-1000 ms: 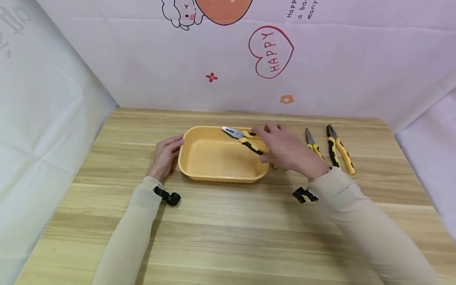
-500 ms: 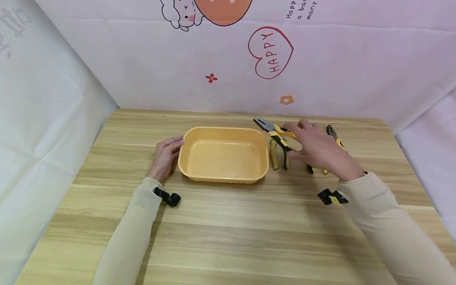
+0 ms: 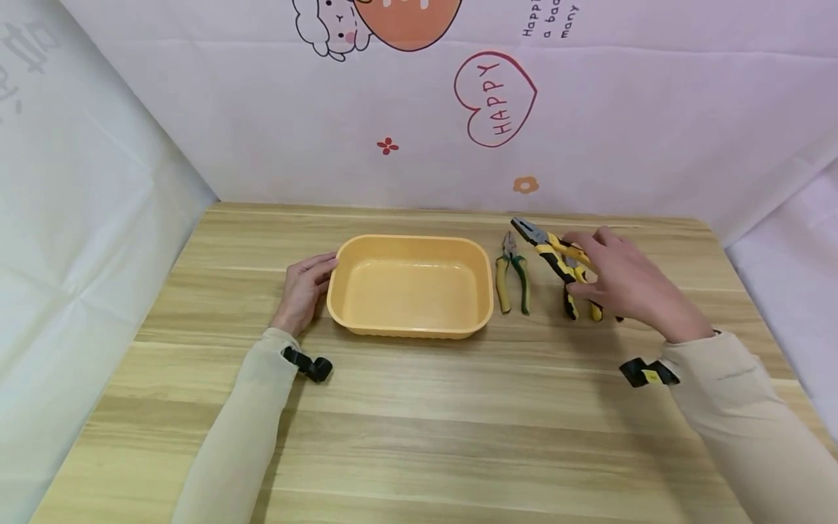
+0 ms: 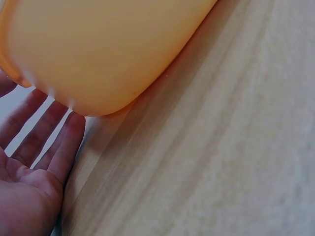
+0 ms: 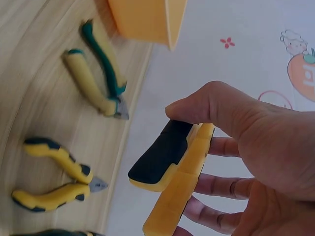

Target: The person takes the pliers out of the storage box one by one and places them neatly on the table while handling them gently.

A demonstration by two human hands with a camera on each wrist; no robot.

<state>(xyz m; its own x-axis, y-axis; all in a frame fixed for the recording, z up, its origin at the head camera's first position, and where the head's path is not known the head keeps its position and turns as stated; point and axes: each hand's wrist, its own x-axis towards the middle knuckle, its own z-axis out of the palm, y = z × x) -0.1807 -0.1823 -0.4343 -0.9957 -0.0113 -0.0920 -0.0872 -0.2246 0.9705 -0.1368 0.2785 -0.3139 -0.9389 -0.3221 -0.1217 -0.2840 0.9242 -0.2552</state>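
Observation:
My right hand (image 3: 628,284) pinches a pair of yellow-and-black combination pliers (image 3: 543,244) above the table's right side, silver jaws pointing up-left. In the right wrist view, the thumb and fingers hold the handles (image 5: 174,187). My left hand (image 3: 303,291) rests against the left end of a yellow plastic bin (image 3: 409,332). Its fingers (image 4: 71,142) lie fairly straight against the bin wall (image 4: 98,64) in the left wrist view. Behind the held pliers, another yellow-and-black pair (image 3: 571,304) lies on the table, partly covered by them in the head view.
Green-and-tan pliers (image 3: 503,284) lie just right of the bin. A further dark-handled tool (image 5: 54,232) shows at the bottom of the right wrist view, mostly hidden by my right hand in the head view. A printed white cloth (image 3: 589,131) hangs behind the wooden table (image 3: 419,422).
My right hand has carried the pliers rightward from over the bin, past the green-handled pair, to above the other yellow-and-black pliers. My left hand and the bin stay in place.

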